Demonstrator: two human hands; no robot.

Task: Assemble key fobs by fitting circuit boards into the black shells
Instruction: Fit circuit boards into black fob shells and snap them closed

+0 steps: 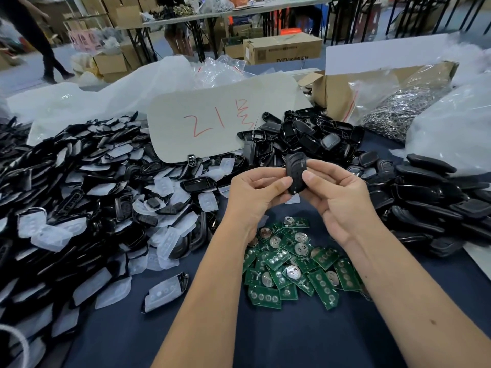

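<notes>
Far to the left of your hands lies a heap of black shells (pixel 87 187) with white pads. Your left hand (pixel 255 192) and right hand (pixel 337 197) pinch one black key fob (pixel 297 172) between them — thumbs on its face, raised above the worktop (pixel 305 338). Just below your wrists sit the green circuit boards (pixel 295 266) — closed fobs (pixel 435 200) pile up to the right.

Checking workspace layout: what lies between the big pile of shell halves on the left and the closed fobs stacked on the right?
In the head view, the green circuit boards on dark blue cloth, with both forearms crossing above.
</notes>
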